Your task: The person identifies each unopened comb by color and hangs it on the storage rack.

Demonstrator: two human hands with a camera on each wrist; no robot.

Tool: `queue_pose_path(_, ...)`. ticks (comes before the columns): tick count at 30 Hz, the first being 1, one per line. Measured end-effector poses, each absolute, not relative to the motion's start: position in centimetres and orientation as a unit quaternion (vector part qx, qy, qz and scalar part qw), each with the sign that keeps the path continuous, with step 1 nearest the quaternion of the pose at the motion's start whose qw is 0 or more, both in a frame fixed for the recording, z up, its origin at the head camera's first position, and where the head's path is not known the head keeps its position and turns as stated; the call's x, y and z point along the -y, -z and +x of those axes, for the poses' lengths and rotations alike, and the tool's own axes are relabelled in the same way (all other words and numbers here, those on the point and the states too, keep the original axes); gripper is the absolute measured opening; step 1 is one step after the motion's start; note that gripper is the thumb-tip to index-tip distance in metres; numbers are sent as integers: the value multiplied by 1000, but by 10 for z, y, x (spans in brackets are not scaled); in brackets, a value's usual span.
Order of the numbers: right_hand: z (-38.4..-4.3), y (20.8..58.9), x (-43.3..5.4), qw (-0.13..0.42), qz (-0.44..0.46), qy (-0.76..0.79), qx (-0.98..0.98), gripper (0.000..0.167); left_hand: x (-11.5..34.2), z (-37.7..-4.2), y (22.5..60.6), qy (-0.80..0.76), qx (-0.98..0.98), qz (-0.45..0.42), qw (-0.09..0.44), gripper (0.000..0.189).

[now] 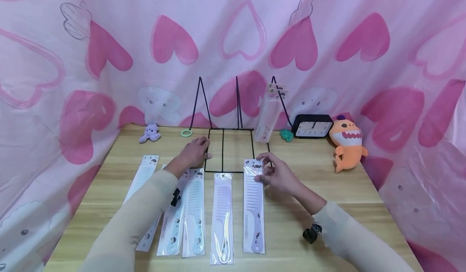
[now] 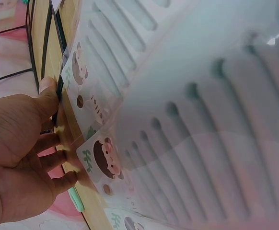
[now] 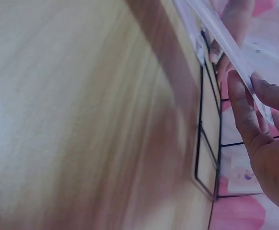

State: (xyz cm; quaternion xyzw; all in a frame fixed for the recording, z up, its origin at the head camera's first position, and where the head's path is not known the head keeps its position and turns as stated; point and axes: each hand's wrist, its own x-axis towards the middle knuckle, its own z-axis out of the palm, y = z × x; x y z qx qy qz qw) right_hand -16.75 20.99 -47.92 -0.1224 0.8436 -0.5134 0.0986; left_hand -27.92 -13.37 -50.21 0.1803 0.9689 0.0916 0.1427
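Note:
My right hand (image 1: pixel 278 175) pinches the upper end of a lavender comb in a clear sleeve (image 1: pixel 253 207), thumb on one side and fingers on the other. In the right wrist view this package (image 3: pixel 235 52) appears edge-on, tilted up off the table. My left hand (image 1: pixel 194 152) rests at the left side of a black wire rack (image 1: pixel 223 150), its thumb touching the wire in the left wrist view. Packaged pale combs (image 2: pixel 187 120) fill much of that view. Pink packaged combs (image 1: pixel 268 114) hang from the rack's right hook.
More packaged combs lie in front: a pink one (image 1: pixel 222 219), two bluish ones (image 1: pixel 194 211) and another (image 1: pixel 143 179) partly under the left sleeve. Behind are a purple octopus toy (image 1: pixel 150 133), green ring (image 1: pixel 186 133), teal clip (image 1: pixel 287 135), clock (image 1: pixel 313 126) and orange shark plush (image 1: pixel 347 144).

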Motion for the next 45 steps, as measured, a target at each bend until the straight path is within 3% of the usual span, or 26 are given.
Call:
queue_pose_path(7,-171,461,-205,74,-138,550,-821,67,136,-281,499,-96,-969,178,143,75)
queue_pose_path(15,-169,439,-202,8,-169,561,-810,72,132,-280,500,-94,-969,175,148,74)
queue_pose_path(33,-166,399,-171,-190,-334,502,-775,64,131,-279,499,-84,-970,177,144,73)
queue_pose_path(45,-177,392,-160,-247,-362,484,-758,61,132,-279,499,-84,-971,168,150,74)
